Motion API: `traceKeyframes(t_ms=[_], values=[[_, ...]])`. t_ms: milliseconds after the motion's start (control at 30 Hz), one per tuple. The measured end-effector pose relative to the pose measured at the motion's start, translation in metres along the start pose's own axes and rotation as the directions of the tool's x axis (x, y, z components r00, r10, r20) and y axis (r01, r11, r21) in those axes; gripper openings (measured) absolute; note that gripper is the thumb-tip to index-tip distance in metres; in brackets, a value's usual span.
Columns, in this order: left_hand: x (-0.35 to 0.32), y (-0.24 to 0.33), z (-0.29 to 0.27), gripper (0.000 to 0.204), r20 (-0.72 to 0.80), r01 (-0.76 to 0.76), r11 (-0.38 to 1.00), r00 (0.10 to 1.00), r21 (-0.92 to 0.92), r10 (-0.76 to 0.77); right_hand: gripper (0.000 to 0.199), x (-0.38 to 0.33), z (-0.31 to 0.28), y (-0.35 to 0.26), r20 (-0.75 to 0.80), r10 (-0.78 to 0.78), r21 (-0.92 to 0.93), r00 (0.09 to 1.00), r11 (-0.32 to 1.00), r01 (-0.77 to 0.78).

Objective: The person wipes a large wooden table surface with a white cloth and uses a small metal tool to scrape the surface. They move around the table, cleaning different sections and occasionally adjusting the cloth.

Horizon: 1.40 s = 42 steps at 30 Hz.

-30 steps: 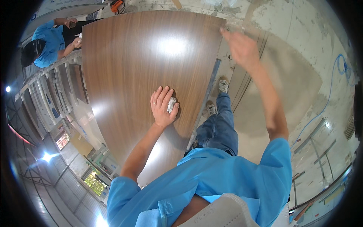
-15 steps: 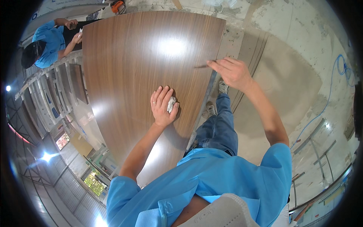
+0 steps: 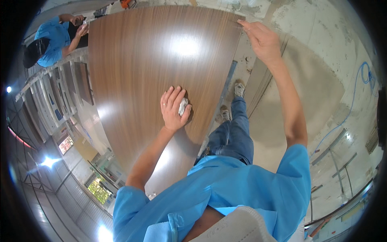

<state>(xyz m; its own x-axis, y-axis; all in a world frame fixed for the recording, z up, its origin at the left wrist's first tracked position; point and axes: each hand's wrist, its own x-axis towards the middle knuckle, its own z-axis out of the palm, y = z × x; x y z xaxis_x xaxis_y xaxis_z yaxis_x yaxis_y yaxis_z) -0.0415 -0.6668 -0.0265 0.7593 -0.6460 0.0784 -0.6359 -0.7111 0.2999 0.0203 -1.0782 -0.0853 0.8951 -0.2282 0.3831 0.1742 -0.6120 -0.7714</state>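
Observation:
A large wood-grain panel (image 3: 153, 72) lies flat in front of me, glossy where the light hits it. My left hand (image 3: 174, 109) rests on its surface, pressing a crumpled white cloth (image 3: 183, 107) that sticks out between thumb and fingers. At the panel's far right corner is my right hand (image 3: 264, 38), its thumb and fingers pinched together at the edge. A thin dark piece seems to be between those fingertips; its kind is too small to make out.
At the far left a co-worker (image 3: 52, 44) in a blue shirt has both hands near the panel's corner. Metal racking (image 3: 56, 97) stands on the left. A blue hose (image 3: 350, 109) lies on the floor at right; an orange tool (image 3: 125, 4) is beyond the panel.
My right hand has moved away from me along the panel's right edge, up to the far corner. The left hand has stayed nearly in place with the white cloth.

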Motion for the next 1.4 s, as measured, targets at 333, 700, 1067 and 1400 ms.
traceKeyframes(t_ms=[333, 700, 1067, 1400], values=[[0.006, 0.005, -0.001, 0.049, -0.034, 0.016, 1.0, 0.999, -0.003, -0.016, 0.036, -0.118, 0.016, -0.103, 0.204, -0.309, 0.002, 0.929, 0.949, 0.315], [-0.132, -0.012, -0.015, 0.052, -0.129, 0.334, 0.942, 0.934, -0.014, -0.333, 0.04, -0.164, 0.041, -0.094, 0.141, -0.142, -0.251, 0.98, 0.952, 0.174], [-0.475, -0.046, -0.044, 0.054, -0.254, 0.779, 0.626, 0.598, -0.038, -0.76, 0.043, -0.371, 0.086, -0.252, 0.416, -0.285, 0.033, 0.864, 0.954, 0.298], [-0.579, -0.023, -0.037, 0.056, -0.312, 0.854, 0.517, 0.508, 0.059, -0.803, 0.032, -0.32, 0.094, -0.207, 0.054, -0.097, -0.14, 0.994, 0.985, 0.103]])
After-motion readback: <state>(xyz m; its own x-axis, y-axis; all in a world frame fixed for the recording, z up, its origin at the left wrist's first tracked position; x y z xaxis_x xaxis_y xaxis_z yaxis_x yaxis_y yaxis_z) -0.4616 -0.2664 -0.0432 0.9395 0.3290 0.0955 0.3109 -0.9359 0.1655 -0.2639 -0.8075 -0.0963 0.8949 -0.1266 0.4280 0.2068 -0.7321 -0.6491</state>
